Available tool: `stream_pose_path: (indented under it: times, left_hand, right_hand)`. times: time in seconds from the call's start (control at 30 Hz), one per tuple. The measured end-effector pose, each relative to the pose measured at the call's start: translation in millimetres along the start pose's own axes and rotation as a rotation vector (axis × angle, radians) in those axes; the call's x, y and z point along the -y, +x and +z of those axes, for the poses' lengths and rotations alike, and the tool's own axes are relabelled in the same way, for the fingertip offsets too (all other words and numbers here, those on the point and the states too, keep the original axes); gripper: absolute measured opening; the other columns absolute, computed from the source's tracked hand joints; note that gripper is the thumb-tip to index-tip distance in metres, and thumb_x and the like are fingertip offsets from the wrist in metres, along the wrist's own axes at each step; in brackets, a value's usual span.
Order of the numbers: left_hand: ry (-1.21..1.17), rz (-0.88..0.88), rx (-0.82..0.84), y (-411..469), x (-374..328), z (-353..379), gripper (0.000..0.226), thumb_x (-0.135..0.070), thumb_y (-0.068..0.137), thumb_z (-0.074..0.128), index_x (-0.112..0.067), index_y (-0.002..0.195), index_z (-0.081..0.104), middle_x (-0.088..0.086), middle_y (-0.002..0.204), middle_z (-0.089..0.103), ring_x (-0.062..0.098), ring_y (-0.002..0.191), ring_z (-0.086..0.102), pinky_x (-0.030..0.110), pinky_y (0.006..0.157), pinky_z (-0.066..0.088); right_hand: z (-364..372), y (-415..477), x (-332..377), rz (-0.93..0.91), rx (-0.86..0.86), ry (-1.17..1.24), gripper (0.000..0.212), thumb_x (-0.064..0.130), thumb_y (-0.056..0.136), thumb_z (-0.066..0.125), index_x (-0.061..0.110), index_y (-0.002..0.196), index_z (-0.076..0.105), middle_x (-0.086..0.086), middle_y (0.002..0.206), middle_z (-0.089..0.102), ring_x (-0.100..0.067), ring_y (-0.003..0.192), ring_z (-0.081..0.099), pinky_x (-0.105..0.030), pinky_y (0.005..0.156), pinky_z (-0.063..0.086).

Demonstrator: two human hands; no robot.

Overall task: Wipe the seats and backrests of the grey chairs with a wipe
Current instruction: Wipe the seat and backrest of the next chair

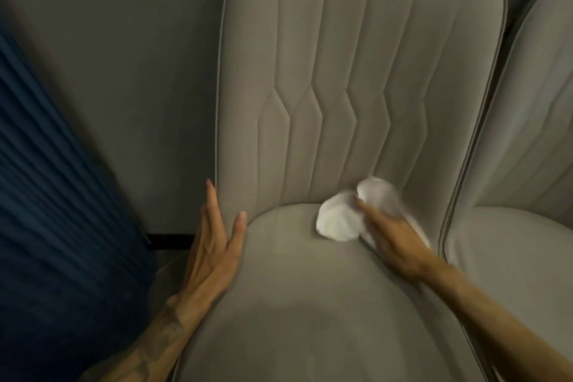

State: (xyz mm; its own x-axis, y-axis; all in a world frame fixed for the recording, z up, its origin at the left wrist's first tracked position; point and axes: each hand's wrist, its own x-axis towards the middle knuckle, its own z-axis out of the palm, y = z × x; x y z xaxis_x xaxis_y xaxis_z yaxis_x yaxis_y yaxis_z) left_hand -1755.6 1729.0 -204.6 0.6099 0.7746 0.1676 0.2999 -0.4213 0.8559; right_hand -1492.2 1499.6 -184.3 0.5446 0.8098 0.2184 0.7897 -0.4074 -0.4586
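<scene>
**Wipe working the crease where seat meets backrest**

The step in hand looks like the back of the seat (294, 304) of the nearer grey chair (248, 149). The right hand (390, 239) bears down on a crumpled white wipe (338, 220), which bulges out ahead of and beside its fingertips, right at the fold below the backrest (356, 71). 1 finger lies stretched over the wipe. The rest is smeared by motion blur, so I cannot tell whether the fingers press flat or curl round the cloth.

The left hand (214, 245) is spread wide and holds nothing. Its straight fingers (212, 205) lie along the outer left edge of the backrest and the thumb rests on the front face, apparently steadying the chair.

The next move probably calls for carrying the wipe across the seat towards the left thumb, or up the stitched channels beyond the right fingertips. The zigzag seams and piped edge would need firm pressure to reach into.

Just past the outer side of the right hand, a second grey chair (527, 133) stands tight against the first 1, leaving a narrow gap that the wipe could snag in. Behind the left fingers are a grey wall (124, 56) and a black bar (169, 241). Further out on that side hangs blue pleated fabric (46, 195), near enough to crowd the left forearm.
</scene>
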Motion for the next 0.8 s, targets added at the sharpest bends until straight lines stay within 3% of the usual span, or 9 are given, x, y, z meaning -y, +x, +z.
stream_pose_path:
  times: [0.03,0.1,0.17,0.27,0.37,0.43,0.5,0.63,0.8]
  left_hand:
    - [0.038,0.001,0.006,-8,2,0,0.077,-0.065,0.098,0.032,-0.057,0.153,-0.02,-0.026,0.161,-0.001,-0.002,0.148,0.008,0.027,0.12,0.009]
    - [0.054,0.01,0.027,-20,10,-3,0.076,-0.065,0.097,0.03,-0.054,0.155,-0.019,-0.025,0.164,-0.002,0.001,0.152,0.01,0.025,0.12,0.01]
    - [0.092,-0.017,0.041,-26,16,-4,0.075,-0.065,0.098,0.03,-0.055,0.155,-0.018,-0.022,0.168,0.0,0.005,0.155,0.011,0.027,0.12,0.012]
    - [0.159,-0.012,0.071,-40,19,-8,0.073,-0.065,0.099,0.029,-0.057,0.153,-0.02,-0.02,0.169,0.001,0.008,0.156,0.014,0.029,0.123,0.014]
    - [0.235,-0.014,0.111,-51,28,-13,0.072,-0.063,0.102,0.029,-0.055,0.154,-0.019,-0.019,0.17,0.0,0.008,0.156,0.014,0.029,0.125,0.014]
    - [0.265,-0.031,0.124,-56,32,-15,0.071,-0.061,0.103,0.029,-0.052,0.156,-0.017,-0.019,0.17,0.001,0.009,0.156,0.016,0.029,0.125,0.015]
    - [0.252,-0.041,0.122,-60,32,-14,0.071,-0.06,0.103,0.029,-0.051,0.157,-0.015,-0.019,0.17,0.003,0.009,0.155,0.018,0.031,0.126,0.019]
    - [0.257,-0.037,0.119,-63,29,-11,0.071,-0.06,0.104,0.03,-0.047,0.16,-0.013,-0.019,0.171,0.002,0.006,0.155,0.018,0.03,0.126,0.02]
    - [0.288,-0.08,0.104,-71,28,-6,0.067,-0.058,0.105,0.028,-0.042,0.163,-0.003,-0.021,0.171,0.0,0.003,0.156,0.012,0.022,0.124,0.011]
  right_hand:
    - [5,-2,-1,-0.033,0.065,0.003,0.047,0.044,0.108,0.036,0.027,0.149,0.049,0.007,0.151,0.053,-0.01,0.136,0.052,-0.031,0.116,0.038]
    - [16,-6,2,-0.01,0.133,0.109,0.043,0.038,0.109,0.038,0.043,0.152,0.038,0.027,0.158,0.032,0.003,0.148,0.03,-0.019,0.123,0.02]
    - [18,-2,11,-0.028,0.258,0.147,0.041,0.042,0.109,0.037,0.049,0.15,0.039,0.035,0.154,0.032,0.011,0.145,0.028,-0.01,0.121,0.015]
    - [19,5,13,-0.1,0.358,0.108,0.043,0.049,0.108,0.036,0.046,0.151,0.038,0.029,0.152,0.043,0.013,0.139,0.036,-0.007,0.115,0.021]
    - [21,8,2,-0.213,0.273,-0.306,0.053,0.059,0.105,0.031,0.044,0.156,0.029,0.016,0.165,0.025,-0.004,0.152,0.023,-0.025,0.125,0.018]
    - [28,6,-1,-0.127,0.332,-0.326,0.057,0.062,0.104,0.02,0.049,0.158,0.011,0.02,0.168,0.004,-0.002,0.155,0.004,-0.028,0.128,0.007]
    - [36,6,3,-0.075,0.373,-0.24,0.056,0.06,0.105,0.017,0.048,0.159,0.004,0.019,0.169,0.0,-0.001,0.155,-0.002,-0.026,0.127,0.001]
    - [53,3,25,-0.083,0.4,-0.142,0.055,0.061,0.104,0.016,0.052,0.157,0.001,0.02,0.168,0.003,0.0,0.154,-0.001,-0.027,0.126,0.015]
    - [50,17,25,-0.043,0.382,-0.193,0.073,0.076,0.09,-0.001,0.051,0.151,0.031,0.017,0.155,0.044,-0.013,0.141,0.045,-0.04,0.114,0.038]
